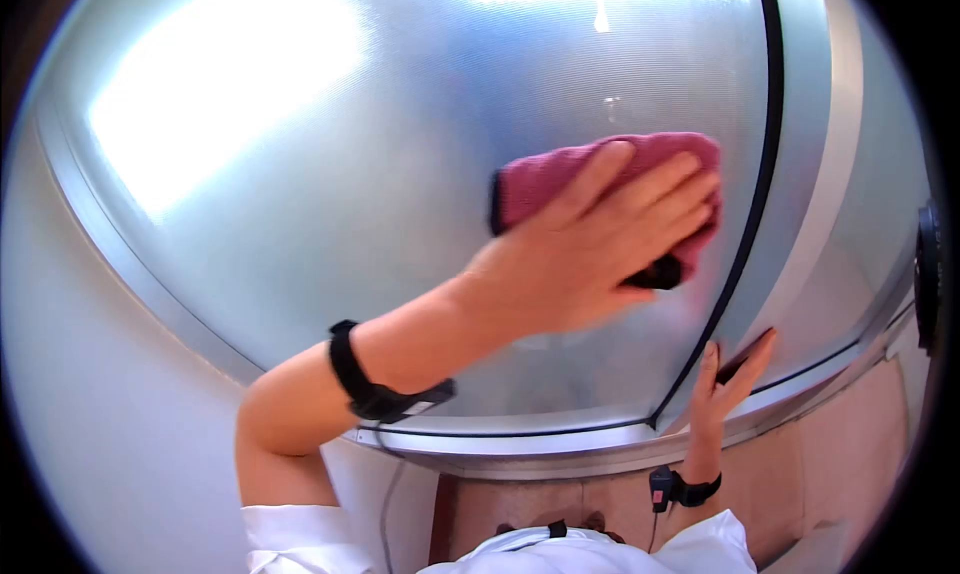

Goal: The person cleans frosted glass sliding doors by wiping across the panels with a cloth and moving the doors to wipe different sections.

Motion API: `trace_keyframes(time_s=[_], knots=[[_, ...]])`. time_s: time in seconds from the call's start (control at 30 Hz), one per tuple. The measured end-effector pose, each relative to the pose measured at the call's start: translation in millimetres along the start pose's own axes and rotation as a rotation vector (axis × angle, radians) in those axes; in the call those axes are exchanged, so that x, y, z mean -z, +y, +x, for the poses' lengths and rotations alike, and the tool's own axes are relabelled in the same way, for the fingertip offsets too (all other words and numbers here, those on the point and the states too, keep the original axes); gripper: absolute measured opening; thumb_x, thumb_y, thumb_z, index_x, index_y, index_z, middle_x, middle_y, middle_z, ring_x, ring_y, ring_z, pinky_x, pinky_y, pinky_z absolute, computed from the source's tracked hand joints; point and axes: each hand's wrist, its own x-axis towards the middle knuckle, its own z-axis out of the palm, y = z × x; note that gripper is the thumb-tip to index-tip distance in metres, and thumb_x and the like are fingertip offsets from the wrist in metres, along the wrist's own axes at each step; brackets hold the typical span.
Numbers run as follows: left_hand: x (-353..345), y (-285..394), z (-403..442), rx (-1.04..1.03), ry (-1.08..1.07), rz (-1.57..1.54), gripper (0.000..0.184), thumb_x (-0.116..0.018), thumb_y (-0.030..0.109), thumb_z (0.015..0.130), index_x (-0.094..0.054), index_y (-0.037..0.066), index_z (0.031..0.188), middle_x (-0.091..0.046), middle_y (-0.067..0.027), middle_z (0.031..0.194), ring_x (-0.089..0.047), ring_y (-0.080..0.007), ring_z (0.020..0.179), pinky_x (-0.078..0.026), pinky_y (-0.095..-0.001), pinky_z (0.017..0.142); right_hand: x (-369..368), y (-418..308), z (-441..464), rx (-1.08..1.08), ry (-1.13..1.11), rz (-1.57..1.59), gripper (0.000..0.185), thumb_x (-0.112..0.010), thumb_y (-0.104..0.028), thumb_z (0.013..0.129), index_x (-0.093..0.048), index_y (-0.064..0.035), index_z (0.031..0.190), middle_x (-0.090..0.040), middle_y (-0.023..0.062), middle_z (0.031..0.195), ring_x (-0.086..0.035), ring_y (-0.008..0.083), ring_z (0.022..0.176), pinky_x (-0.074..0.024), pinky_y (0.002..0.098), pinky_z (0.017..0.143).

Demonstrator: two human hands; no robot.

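Observation:
A folded pink cloth with black edges (540, 182) lies against a large frosted glass panel (400, 204). My left hand (570, 254) presses on the cloth, its back towards me and its fingers stretched over the fabric. Lower right, my right hand (722, 389) touches the metal frame beside the panel, thumb and a finger spread apart. A dark narrow shape (742, 358) shows between them; I cannot make out what it is. Each wrist wears a black strap with a small device and a cable.
A black seal strip (765, 174) and a silver upright (835, 144) border the panel on the right, with more glass beyond. A pale wall (110, 374) stands at left. Pinkish floor tiles (545, 494) lie below, and a black object (930, 274) sits at the far right.

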Motion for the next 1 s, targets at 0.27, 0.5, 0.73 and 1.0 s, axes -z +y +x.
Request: trace_keyframes(time_s=[0.27, 0.5, 0.73, 1.0], knots=[[37.7, -90.0, -122.7, 0.268, 0.012, 0.086, 0.074, -0.054, 0.055, 0.083, -0.042, 0.011, 0.14, -0.034, -0.0102, 0.149, -0.029, -0.0317, 0.138, -0.019, -0.0503, 0.111, -11.1, 14.2, -13.8, -0.113, 0.076, 0.22, 0.066, -0.063, -0.006, 0.087, -0.028, 0.0064, 0.142, -0.032, 0.0229, 0.145, -0.033, 0.0331, 0.135, -0.0263, 0.0401, 0.11], [59.4, -160.7, -233.1, 0.413, 0.299, 0.234, 0.06, -0.042, 0.038, 0.094, -0.037, 0.0, 0.14, -0.034, -0.0193, 0.147, -0.031, -0.0378, 0.136, -0.021, -0.0489, 0.109, -8.0, 13.7, -14.2, -0.208, 0.006, 0.388, 0.067, -0.061, -0.006, 0.09, -0.024, 0.0025, 0.145, -0.024, 0.0176, 0.152, -0.024, 0.0256, 0.141, -0.0197, 0.0363, 0.113], [94.7, -197.1, -326.8, 0.62, 0.344, 0.307, 0.059, -0.034, 0.037, 0.098, -0.032, -0.003, 0.141, -0.031, -0.0205, 0.148, -0.027, -0.0369, 0.138, -0.019, -0.0428, 0.112, -8.4, 15.2, -4.6, -0.16, 0.023, 0.358, 0.065, -0.058, -0.009, 0.093, -0.021, 0.0011, 0.147, -0.022, 0.0176, 0.153, -0.023, 0.0263, 0.141, -0.0219, 0.0362, 0.113], [105.0, -199.8, -373.8, 0.834, 0.354, 0.282, 0.058, -0.037, 0.031, 0.097, -0.028, -0.005, 0.142, -0.028, -0.0218, 0.149, -0.024, -0.0378, 0.138, -0.016, -0.0421, 0.114, -10.4, 21.6, 1.5, -0.139, 0.013, 0.324, 0.066, -0.058, -0.012, 0.094, -0.021, -0.0007, 0.147, -0.022, 0.0189, 0.152, -0.026, 0.0293, 0.139, -0.0258, 0.0386, 0.113]])
